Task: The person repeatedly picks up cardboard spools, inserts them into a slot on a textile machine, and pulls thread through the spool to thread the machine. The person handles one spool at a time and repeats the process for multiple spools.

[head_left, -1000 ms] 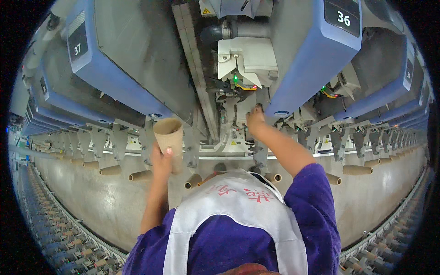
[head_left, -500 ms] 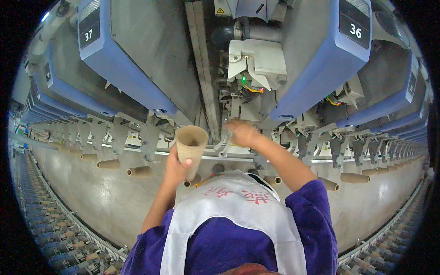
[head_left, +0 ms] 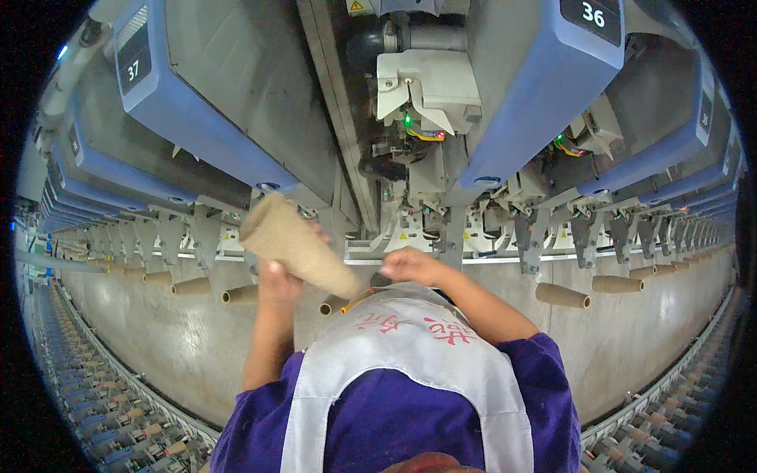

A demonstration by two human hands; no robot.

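My left hand [head_left: 279, 281] is wrapped around a tan cardboard yarn cone [head_left: 298, 243]. The cone lies tilted, its wide end up to the left and its narrow end pointing down to the right, slightly smeared by motion. To the right of the narrow end, just above my apron, is my right hand [head_left: 412, 266] with its fingers curled together. Whatever may be between those fingers is too small or hidden to make out. An orange-yellow stick-like thing [head_left: 357, 301] shows at the apron's top edge, below the cone's tip.
Blue-and-grey machine housings [head_left: 544, 94] slope in from above, with a white mechanism [head_left: 430, 87] and small lights between them. A metal rail [head_left: 505, 260] crosses ahead of me. Several tan cones [head_left: 564, 296] stick out in a row over the floor. Racks [head_left: 102, 386] curve along the lower edges.
My left hand has tipped the cone from upright to slanted, its wide end swinging left. My right hand has drawn back from the machine toward my apron, its fingers now curled. The view has shifted slightly.
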